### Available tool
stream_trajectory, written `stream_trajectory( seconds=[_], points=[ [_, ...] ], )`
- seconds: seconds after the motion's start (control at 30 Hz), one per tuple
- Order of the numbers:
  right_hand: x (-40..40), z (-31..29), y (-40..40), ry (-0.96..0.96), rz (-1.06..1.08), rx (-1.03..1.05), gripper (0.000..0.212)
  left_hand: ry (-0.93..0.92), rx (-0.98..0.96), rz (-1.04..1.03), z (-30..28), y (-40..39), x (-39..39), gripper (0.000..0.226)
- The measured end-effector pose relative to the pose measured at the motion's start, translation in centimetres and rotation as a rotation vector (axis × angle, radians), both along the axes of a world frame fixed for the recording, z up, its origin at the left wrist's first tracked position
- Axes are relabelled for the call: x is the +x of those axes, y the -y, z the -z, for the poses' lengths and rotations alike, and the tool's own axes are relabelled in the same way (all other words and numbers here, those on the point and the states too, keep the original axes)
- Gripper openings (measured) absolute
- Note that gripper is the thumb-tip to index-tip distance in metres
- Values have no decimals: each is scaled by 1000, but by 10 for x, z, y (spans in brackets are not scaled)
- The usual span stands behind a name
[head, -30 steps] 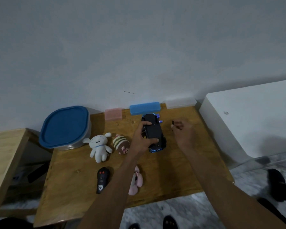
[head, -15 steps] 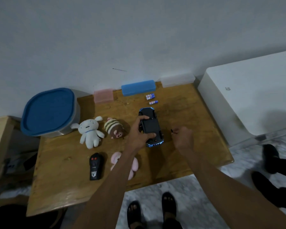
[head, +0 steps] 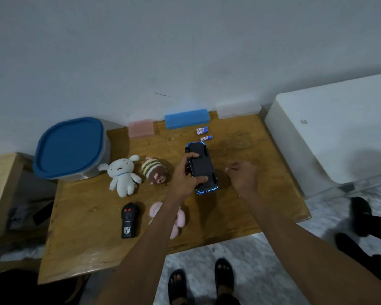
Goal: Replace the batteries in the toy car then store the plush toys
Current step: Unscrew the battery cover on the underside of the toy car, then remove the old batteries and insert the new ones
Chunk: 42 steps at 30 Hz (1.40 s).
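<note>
Left hand (head: 186,172) clamped over the upturned toy car (head: 201,169), thumb at the near end, fingers curled round the far side, pinning it belly-up near the middle of the table (head: 81,219). Right hand (head: 242,176) just beside the car's right flank, fingers curled tight, possibly pinching a small tool, though too dim and small to tell. Two batteries (head: 204,133) lying loose toward the far edge, just in front of the blue box (head: 186,118). Round cells on bare wood: one nudge of a wrist and off toward the edge. Same worry for any tiny screw or cover coming off the underside, easily lost on that grain. Grip slipping on the smooth chassis and the car skidding into the striped pig plush (head: 155,171) also a fair risk. White bunny plush (head: 122,175) left of the pig, pink plush (head: 177,219) half hidden under the left forearm, ripe for dragging off the near edge. Black remote (head: 129,220) beside it. Lidded blue tub (head: 72,148) waiting past the far left corner.
</note>
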State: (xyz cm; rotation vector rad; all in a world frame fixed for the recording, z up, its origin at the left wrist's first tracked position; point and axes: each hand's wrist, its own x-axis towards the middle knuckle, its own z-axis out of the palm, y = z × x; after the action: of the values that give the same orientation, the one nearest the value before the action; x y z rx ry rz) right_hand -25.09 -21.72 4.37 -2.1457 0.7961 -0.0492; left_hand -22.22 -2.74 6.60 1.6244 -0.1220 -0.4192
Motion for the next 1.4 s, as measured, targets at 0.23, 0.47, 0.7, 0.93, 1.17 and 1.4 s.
stream_trajectory(
  seconds=[0.23,0.47,0.7,0.93,1.17,1.4],
  points=[
    [41,-74,-21,244,-270,163,17,80,33,-11,-20,-9,14,67],
    [49,-78,-38,174,-450,55,23,133,41,-11,-26,-20,13,66],
    [49,-86,-49,135,-411,47,15,164,59,14,-23,-27,11,74],
    [55,-106,-38,115,-408,217,10,59,67,20,-28,-30,14,92],
    [47,-97,-10,237,-68,419,10,57,87,49,-27,-30,19,95],
    [14,-35,16,80,6,267,8,61,120,62,-9,-25,18,93]
  ],
)
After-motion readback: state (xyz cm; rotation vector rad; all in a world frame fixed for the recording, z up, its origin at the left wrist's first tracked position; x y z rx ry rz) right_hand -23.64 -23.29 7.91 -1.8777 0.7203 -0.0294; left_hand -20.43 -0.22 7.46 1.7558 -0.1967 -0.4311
